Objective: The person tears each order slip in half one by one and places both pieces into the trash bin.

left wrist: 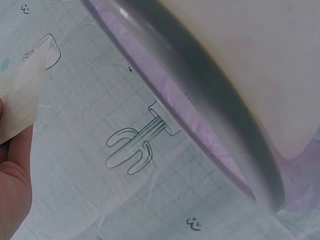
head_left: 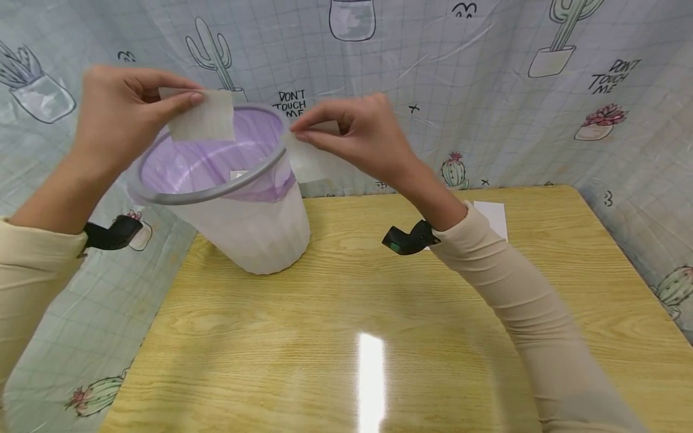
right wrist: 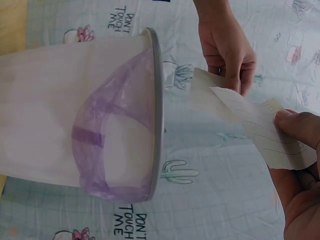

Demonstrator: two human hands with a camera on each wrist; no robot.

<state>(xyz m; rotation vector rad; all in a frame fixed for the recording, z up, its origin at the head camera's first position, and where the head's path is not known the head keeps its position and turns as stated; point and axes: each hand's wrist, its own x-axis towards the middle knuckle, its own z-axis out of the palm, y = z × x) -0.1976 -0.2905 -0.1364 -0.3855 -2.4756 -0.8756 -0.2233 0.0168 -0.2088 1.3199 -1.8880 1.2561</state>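
My left hand (head_left: 116, 117) pinches a small piece of lined paper (head_left: 208, 123) between thumb and fingers, above the mouth of a white trash bin (head_left: 260, 234). To the right of the bin's grey rim, my right hand (head_left: 360, 135) pinches another piece of paper (head_left: 311, 159). Ruled lines show on the right hand's paper (right wrist: 265, 132) in the right wrist view, where its edge overlaps the left hand's paper (right wrist: 207, 97). A purple bag (head_left: 178, 165) lines the bin and folds over its rim. Inside lies a small white scrap (head_left: 236, 174).
The bin stands at the back left of a wooden table (head_left: 325, 300). A white sheet (head_left: 492, 218) lies at the table's back right, partly hidden by the right forearm. A cactus-printed cloth (head_left: 433, 72) hangs behind and at the sides.
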